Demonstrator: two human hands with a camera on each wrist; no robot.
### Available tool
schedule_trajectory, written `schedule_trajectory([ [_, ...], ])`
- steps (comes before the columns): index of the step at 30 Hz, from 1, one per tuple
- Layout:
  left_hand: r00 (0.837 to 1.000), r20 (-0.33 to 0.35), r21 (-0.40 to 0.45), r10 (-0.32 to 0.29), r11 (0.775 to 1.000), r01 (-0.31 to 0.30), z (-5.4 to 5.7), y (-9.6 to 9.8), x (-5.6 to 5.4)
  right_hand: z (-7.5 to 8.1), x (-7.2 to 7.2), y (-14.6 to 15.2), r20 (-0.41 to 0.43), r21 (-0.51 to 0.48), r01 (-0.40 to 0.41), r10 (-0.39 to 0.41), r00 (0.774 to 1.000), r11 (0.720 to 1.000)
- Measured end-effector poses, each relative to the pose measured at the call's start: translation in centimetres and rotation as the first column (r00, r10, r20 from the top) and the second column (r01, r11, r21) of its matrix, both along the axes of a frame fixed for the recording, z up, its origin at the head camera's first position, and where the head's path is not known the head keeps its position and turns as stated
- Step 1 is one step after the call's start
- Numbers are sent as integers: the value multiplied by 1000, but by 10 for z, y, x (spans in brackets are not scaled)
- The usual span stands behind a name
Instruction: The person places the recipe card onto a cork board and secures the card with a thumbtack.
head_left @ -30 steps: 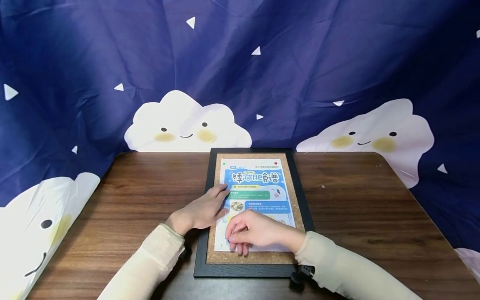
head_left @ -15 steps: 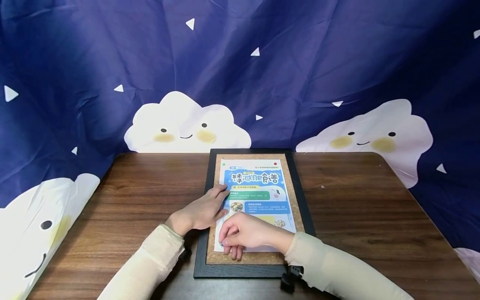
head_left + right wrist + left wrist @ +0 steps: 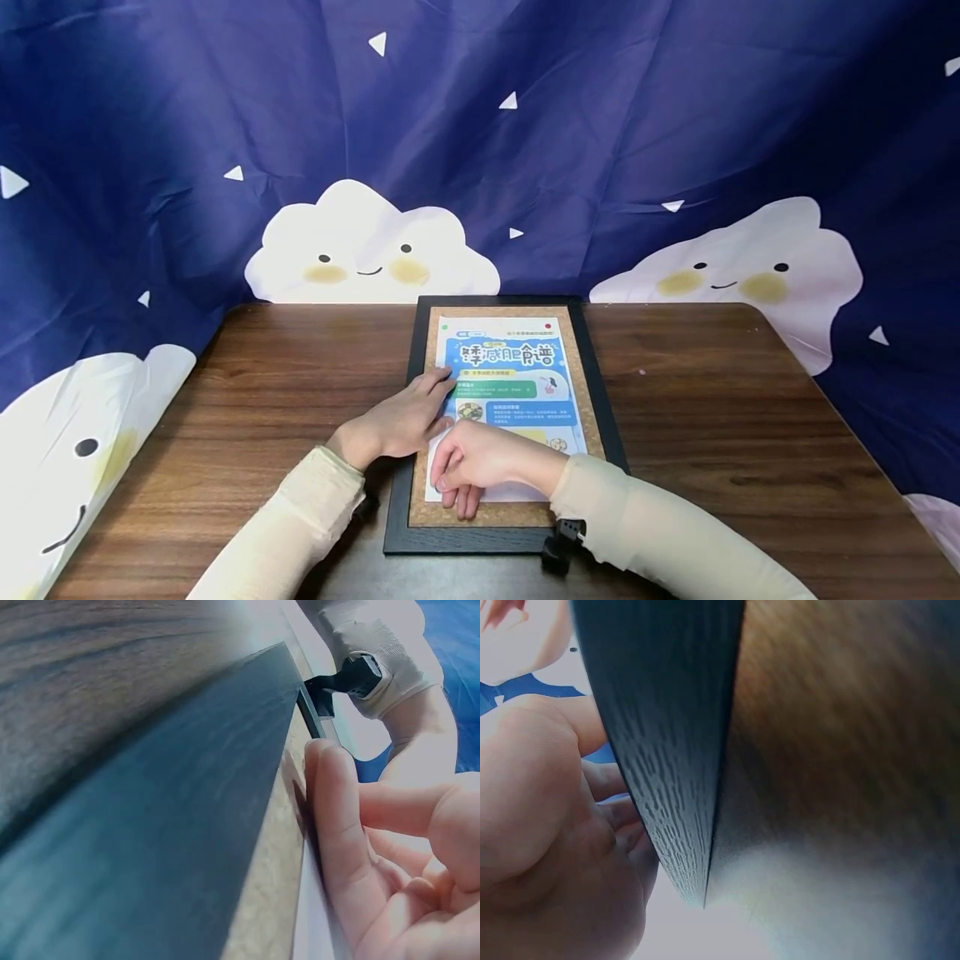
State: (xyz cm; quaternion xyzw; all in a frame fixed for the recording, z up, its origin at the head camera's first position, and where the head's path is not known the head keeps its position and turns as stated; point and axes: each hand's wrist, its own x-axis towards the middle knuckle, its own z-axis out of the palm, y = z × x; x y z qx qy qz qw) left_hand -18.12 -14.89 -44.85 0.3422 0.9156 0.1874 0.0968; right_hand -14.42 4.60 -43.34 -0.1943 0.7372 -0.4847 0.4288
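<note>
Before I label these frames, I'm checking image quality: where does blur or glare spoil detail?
Head view: poster title clear, small print illegible; left wrist: black corkboard frame grain shows, wooden tabletop blurred, white glare at bottom; right wrist: that frame looks soft, glare beyond its corner.

"Which part of the poster (image 3: 517, 392) is covered?"
"Its lower-left area, partly, by the right hand (image 3: 487, 458). The pinched thing (image 3: 438, 490) is too small to tell."
"And the bench (image 3: 840, 712)?"
"Blurred in the left wrist view."
</note>
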Motion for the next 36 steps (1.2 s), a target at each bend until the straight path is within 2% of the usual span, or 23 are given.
schedule_trajectory([
  [2,1000,-12,-25,-1,1000,0,4,0,1,3,0,-2,-7,18,2,-1,1000,1000],
  [3,1000,0,-40,10,999,-10,10,2,3,4,-1,-3,-12,27,-1,1,1000,1000],
  [6,1000,-17,-41,5,999,-6,8,0,0,8,-3,-5,-19,46,-6,7,1000,999],
  [7,1000,-18,-26,2,1000,-2,5,-1,-2,9,-4,-6,-19,53,-10,12,1000,999],
  [10,1000,-26,25,-2,1000,2,-17,-6,-14,10,-5,-7,-11,66,-25,26,1000,998],
  [14,997,-83,14,-10,1000,11,-48,-13,-27,11,-7,-9,-10,78,-44,45,999,996],
  [18,991,-130,-11,-23,1000,21,-56,-14,-31,12,-8,-11,-11,101,-57,59,998,993],
  [25,999,-52,59,-12,998,16,-44,-12,-24,17,-12,-17,-58,201,-92,106,993,975],
  [31,997,-71,55,-14,998,18,-45,-12,-24,21,-13,-21,-108,295,-113,151,983,949],
  [36,1000,-22,34,-18,999,19,-12,-4,-7,20,-14,-20,-122,336,-147,198,973,930],
])
